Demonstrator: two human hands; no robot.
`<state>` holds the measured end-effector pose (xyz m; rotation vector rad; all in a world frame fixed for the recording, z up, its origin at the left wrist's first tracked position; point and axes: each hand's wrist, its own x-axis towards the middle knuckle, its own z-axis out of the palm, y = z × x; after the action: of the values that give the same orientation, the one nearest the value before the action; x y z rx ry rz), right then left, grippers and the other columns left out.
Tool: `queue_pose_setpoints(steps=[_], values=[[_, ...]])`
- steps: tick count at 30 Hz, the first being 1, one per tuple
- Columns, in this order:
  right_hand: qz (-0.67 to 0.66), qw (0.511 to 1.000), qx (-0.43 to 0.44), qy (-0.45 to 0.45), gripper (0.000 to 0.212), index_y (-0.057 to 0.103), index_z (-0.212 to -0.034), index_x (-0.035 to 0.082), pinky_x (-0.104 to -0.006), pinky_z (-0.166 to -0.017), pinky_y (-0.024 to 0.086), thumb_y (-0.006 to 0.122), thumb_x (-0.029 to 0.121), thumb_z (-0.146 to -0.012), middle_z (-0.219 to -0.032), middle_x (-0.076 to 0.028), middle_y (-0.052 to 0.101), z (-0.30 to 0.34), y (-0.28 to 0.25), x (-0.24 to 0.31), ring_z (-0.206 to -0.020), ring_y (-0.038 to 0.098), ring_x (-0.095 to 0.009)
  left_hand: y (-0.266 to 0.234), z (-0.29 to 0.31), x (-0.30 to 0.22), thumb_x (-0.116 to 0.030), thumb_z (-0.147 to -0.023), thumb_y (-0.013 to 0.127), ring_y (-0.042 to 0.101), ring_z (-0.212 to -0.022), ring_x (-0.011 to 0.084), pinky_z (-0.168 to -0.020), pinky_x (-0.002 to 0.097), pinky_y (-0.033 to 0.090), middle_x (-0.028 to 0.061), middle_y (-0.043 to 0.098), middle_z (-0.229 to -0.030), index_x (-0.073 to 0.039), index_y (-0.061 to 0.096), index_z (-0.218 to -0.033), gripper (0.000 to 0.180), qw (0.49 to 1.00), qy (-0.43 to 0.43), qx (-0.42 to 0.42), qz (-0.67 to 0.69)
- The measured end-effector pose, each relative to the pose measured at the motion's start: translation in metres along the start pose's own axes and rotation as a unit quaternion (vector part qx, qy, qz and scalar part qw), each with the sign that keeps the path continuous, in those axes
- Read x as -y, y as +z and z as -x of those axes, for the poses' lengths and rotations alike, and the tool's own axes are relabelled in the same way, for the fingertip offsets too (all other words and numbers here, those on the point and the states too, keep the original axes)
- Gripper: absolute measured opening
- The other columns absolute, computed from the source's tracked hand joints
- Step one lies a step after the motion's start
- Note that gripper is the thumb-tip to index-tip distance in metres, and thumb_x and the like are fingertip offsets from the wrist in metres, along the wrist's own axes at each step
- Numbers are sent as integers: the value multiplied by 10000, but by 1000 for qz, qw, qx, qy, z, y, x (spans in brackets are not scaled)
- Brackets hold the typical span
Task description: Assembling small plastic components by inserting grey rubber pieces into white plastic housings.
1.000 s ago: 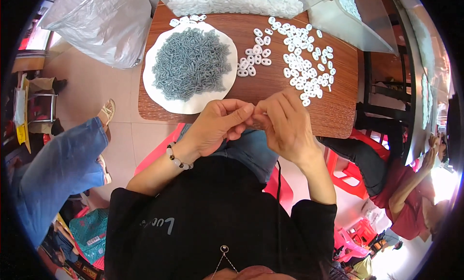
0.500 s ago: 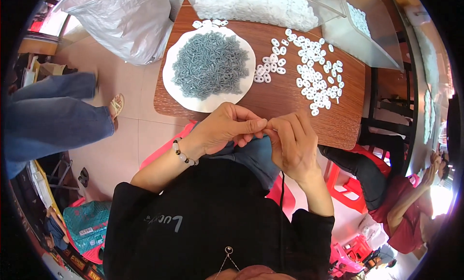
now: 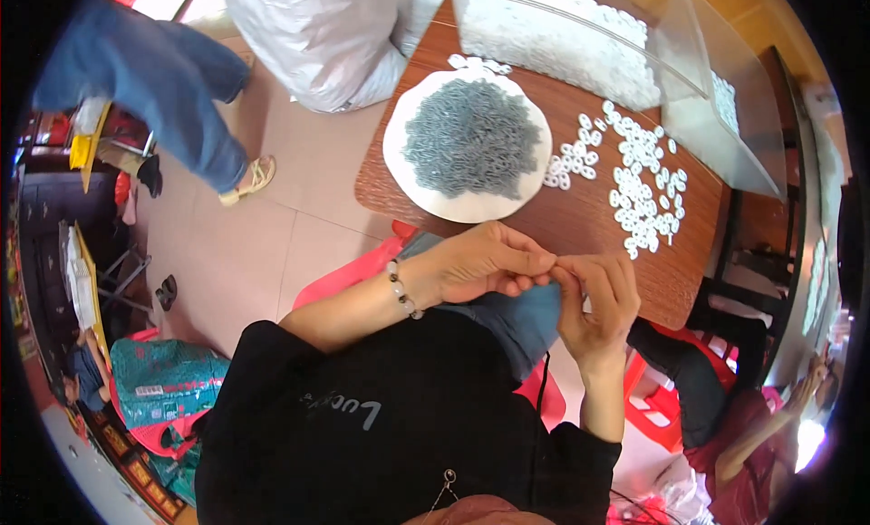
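My left hand (image 3: pixel 480 264), with a beaded bracelet at its wrist, meets my right hand (image 3: pixel 600 300) just off the table's near edge. Thumbs and fingers of both are pinched together at the tips; whatever is between them is too small to make out. Beyond my left hand, a white wavy-rimmed plate (image 3: pixel 396 167) carries a heap of small grey pieces (image 3: pixel 471 135), slim and rod-like. Loose white oval pieces (image 3: pixel 634 199) with two holes lie scattered past my right hand. A smaller cluster of white pieces (image 3: pixel 569 165) sits beside the plate.
A clear-walled bin (image 3: pixel 675 77) full of white pieces stands at the back of the brown table (image 3: pixel 580 226). Large pale sacks (image 3: pixel 317 45) are on the floor at the far left. A person in jeans (image 3: pixel 172 90) is at the left; another person (image 3: pixel 743 452) sits at the right.
The view has swung, so the table and plate appear farther right. The person in jeans at the left has shifted position. Both my hands stay pinched together.
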<state>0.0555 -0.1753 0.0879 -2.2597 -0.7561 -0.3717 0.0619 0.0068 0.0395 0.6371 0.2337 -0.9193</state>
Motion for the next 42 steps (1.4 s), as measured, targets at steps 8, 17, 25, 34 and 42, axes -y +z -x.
queue_pose_setpoints(steps=[8, 17, 25, 34, 42], values=[[-87, 986, -21, 141, 264, 658, -984, -20, -290, -607, 467, 657, -92, -730, -767, -111, 634, 19, 9, -6, -648, 589, -208, 12, -5, 11, -207, -879, 653, 532, -608, 37, -510, 154, 419, 21, 639, -778, 6, 658, -916, 216, 991, 111, -45, -66], [-173, 929, -19, 327, 50, 592, -812, -27, -205, -603, 449, 629, -13, -842, -741, -53, 645, 29, 9, -26, -656, 579, -74, 12, -1, 5, -149, -891, 622, 506, -575, 45, -501, 166, 400, 20, 597, -744, 13, 636, -917, 164, 979, 161, -81, -96], [-258, 898, -25, 356, 99, 581, -860, 3, -181, -604, 429, 611, 88, -900, -754, -7, 607, 30, 4, -25, -666, 537, -43, 16, -2, 6, -185, -893, 632, 494, -561, 41, -496, 168, 395, 16, 598, -737, 2, 640, -923, 190, 974, 168, -96, -116], [-265, 902, -4, 342, 66, 684, -874, -8, -181, -610, 434, 666, 43, -836, -768, -23, 656, 15, -4, -18, -682, 574, -58, 8, -5, 2, -179, -906, 609, 498, -571, 50, -512, 178, 392, 25, 606, -746, 5, 644, -924, 188, 959, 203, -118, -156], [-389, 836, -5, 388, 99, 644, -868, -43, -200, -647, 492, 663, 51, -844, -758, -48, 649, 13, -1, -23, -704, 612, -82, 18, -10, -5, -194, -898, 627, 479, -575, 34, -500, 168, 369, 1, 590, -720, -9, 654, -905, 187, 950, 204, -137, -191]])
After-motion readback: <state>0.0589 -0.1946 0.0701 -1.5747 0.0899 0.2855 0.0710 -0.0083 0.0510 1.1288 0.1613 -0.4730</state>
